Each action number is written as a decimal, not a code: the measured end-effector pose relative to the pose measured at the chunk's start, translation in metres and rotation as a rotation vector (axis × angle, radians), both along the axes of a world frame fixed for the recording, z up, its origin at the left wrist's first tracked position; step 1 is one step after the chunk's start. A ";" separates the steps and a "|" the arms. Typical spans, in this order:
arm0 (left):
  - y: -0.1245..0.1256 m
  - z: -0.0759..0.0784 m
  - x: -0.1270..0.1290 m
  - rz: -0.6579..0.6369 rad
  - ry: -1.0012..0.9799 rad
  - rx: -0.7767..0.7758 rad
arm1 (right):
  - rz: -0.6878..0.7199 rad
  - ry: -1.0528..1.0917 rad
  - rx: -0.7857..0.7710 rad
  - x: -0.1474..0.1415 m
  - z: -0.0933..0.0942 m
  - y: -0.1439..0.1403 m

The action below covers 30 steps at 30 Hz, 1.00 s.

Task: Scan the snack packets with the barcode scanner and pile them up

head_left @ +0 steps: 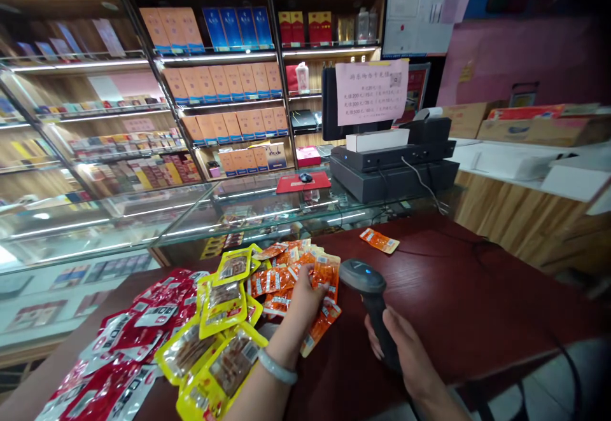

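Note:
My right hand (405, 345) is wrapped round the handle of a black barcode scanner (365, 278), its head showing a small blue light and turned toward the orange packets. With my left hand (308, 297), a pale bangle on its wrist, I grip an orange snack packet (327, 269) by its lower part, its barcode label facing up. Beneath and behind that hand lies a pile of similar orange packets (274, 279). Left of them are yellow-edged snack packets (224, 303) with clear windows, and farther left a heap of red and white packets (143, 319).
One orange packet (379, 241) lies apart on the dark red tabletop (453, 294). A glass display counter (186, 217) runs behind. Beyond it stand a monitor with a pink notice (370, 90), a cash drawer (396, 179) and a mouse (305, 177) on a red pad. Cables trail at the right.

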<state>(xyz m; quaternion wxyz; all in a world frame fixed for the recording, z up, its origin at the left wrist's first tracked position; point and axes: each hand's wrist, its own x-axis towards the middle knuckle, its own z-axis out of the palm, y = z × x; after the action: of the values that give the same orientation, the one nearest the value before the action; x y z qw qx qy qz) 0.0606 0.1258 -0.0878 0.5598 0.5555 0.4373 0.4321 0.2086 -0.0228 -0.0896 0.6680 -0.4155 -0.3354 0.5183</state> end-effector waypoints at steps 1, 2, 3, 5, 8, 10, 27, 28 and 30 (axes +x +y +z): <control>-0.001 0.000 0.000 -0.011 0.015 0.036 | 0.000 -0.015 0.005 0.000 -0.001 0.000; -0.002 0.002 -0.001 -0.020 0.031 0.077 | 0.004 -0.028 0.007 -0.001 -0.001 0.001; -0.004 0.003 -0.002 -0.034 0.040 0.110 | 0.007 -0.038 0.005 -0.001 -0.002 0.001; -0.005 0.005 -0.003 -0.066 0.051 0.144 | 0.012 -0.051 -0.013 -0.002 -0.002 0.000; -0.006 0.004 -0.002 -0.072 0.048 0.095 | -0.004 -0.045 -0.054 -0.002 -0.001 0.000; -0.006 0.003 0.001 -0.041 0.038 0.018 | -0.008 -0.043 -0.066 -0.002 0.001 -0.001; 0.012 0.008 -0.019 0.275 1.007 0.637 | 0.009 -0.006 -0.062 -0.002 0.003 -0.002; 0.015 0.005 -0.020 0.303 1.086 0.626 | 0.016 -0.003 -0.076 -0.002 0.002 -0.002; 0.019 0.002 -0.020 0.314 1.190 0.610 | 0.037 -0.014 -0.100 -0.002 -0.001 -0.002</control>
<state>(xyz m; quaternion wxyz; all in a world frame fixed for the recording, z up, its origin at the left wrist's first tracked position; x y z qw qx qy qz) 0.0408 0.1453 -0.0857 -0.0265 0.7612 0.6045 0.2331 0.2070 -0.0249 -0.0902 0.6344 -0.4457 -0.3215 0.5436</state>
